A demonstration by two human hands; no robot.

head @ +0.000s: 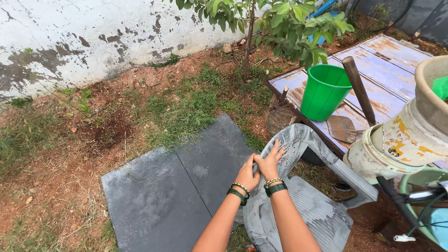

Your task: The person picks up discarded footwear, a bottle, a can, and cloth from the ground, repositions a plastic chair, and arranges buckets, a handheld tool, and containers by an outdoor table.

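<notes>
A grey marbled plastic chair (308, 205) stands just in front of me, its back towards me. Both my hands meet at the top edge of its backrest. My left hand (247, 176) is curled over that edge, thumb up against the other hand. My right hand (270, 161) lies on the backrest with its fingers spread apart and pointing up. Each wrist wears green and gold bangles. The chair stands partly on dark grey stone slabs (172, 191) laid on the soil.
A green bucket (325, 91) and a trowel (343, 128) with a long wooden handle rest on a rusty metal sheet (387, 70) at the right. Paint-stained stacked pots (410, 140) crowd the right edge above a hose (396, 200). A small tree (280, 23) and a peeling white wall (93, 37) stand behind.
</notes>
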